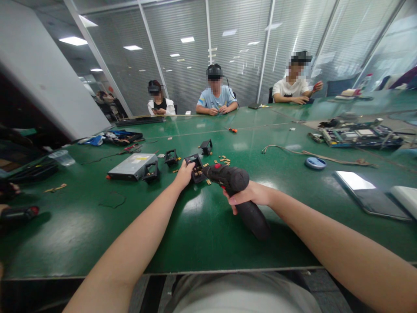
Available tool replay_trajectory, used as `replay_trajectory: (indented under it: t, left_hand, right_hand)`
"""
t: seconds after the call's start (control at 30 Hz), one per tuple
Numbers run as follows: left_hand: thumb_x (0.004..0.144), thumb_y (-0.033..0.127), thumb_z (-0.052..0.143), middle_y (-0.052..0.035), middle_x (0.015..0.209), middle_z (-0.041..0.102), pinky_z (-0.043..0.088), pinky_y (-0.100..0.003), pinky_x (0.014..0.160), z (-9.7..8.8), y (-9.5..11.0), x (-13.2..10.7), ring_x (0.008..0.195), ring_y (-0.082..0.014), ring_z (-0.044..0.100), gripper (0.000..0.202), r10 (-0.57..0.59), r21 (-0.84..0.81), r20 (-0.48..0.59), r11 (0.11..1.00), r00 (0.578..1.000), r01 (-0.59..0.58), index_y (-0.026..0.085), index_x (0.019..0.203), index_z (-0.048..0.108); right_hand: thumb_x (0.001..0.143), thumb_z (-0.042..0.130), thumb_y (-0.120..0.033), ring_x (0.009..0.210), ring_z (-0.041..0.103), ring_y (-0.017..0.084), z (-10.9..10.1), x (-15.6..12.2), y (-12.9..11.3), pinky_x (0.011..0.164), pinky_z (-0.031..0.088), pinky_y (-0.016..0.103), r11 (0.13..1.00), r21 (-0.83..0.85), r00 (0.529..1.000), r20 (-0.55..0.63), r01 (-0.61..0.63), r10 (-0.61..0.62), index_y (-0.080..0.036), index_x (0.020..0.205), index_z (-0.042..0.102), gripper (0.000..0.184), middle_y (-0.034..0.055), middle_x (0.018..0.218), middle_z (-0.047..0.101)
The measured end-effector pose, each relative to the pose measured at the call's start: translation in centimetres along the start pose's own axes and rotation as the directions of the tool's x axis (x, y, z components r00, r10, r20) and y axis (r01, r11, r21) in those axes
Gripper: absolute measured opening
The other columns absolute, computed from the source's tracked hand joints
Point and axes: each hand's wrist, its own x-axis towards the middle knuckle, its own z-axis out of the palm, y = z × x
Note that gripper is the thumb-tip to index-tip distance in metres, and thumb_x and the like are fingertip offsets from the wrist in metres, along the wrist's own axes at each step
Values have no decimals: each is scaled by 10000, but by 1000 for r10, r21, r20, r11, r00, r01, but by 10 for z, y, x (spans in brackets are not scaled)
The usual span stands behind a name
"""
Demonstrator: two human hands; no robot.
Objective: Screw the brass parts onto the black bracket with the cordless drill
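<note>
My left hand grips a black plastic housing with small brass-coloured pieces in it, tilted up off the green table. In my right hand is a black cordless drill, its fingers wrapped round the handle. The drill's front end points left at the housing; whether its tip touches cannot be made out. Loose brass-coloured pieces lie scattered just beyond the drill. Similar black housings stand nearby: one behind, and two to the left, a farther housing and a nearer housing.
A silver disc drive lies at left, near a clear plastic cup. On the right are a round blue-rimmed object, a flat dark tablet-like device, a cable and circuit boards. Several people sit across the table.
</note>
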Motion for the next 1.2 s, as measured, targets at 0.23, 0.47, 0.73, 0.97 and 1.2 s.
replay_trajectory:
  t: [0.23,0.47,0.73,0.97,1.2]
  left_hand:
    - [774,409,615,-37,940,662,500,-417,948,-1,0,0,959,-246,624,299,7,2,12,1000,1000,-7,212,997,594]
    - [782,382,618,-36,955,666,490,-418,974,0,6,-3,985,-246,626,288,-10,-18,11,1000,1000,10,210,1012,596]
    - [770,387,636,-33,938,659,496,-410,948,2,16,-8,944,-240,628,306,-53,-28,15,998,998,54,213,1016,585]
    - [770,364,626,-41,945,665,497,-427,968,4,19,-11,975,-250,629,290,-48,-25,-7,999,999,47,202,1008,586]
    - [778,382,630,-41,936,666,504,-432,960,3,15,-9,977,-255,627,288,-36,-24,-7,999,999,36,206,1003,589]
  right_hand:
    - [676,823,-348,625,697,197,0,0,-2,618,549,308,999,-47,1000,1,-8,8,-158,858,577,360,1,699,651]
    - [664,839,-332,633,709,204,-1,-1,-3,612,568,320,1000,-8,1000,-1,-13,13,-154,863,576,374,0,739,647]
    - [669,841,-326,628,701,196,-3,1,1,617,569,321,1000,22,1000,7,-1,1,-158,876,588,368,-9,740,639]
    - [673,837,-342,625,699,199,-2,0,-1,612,557,316,1000,-11,1000,8,-6,7,-156,867,581,371,-5,722,639]
    - [689,817,-328,640,694,200,-2,0,0,619,551,314,999,-33,1000,3,9,-9,-155,858,582,338,4,718,644]
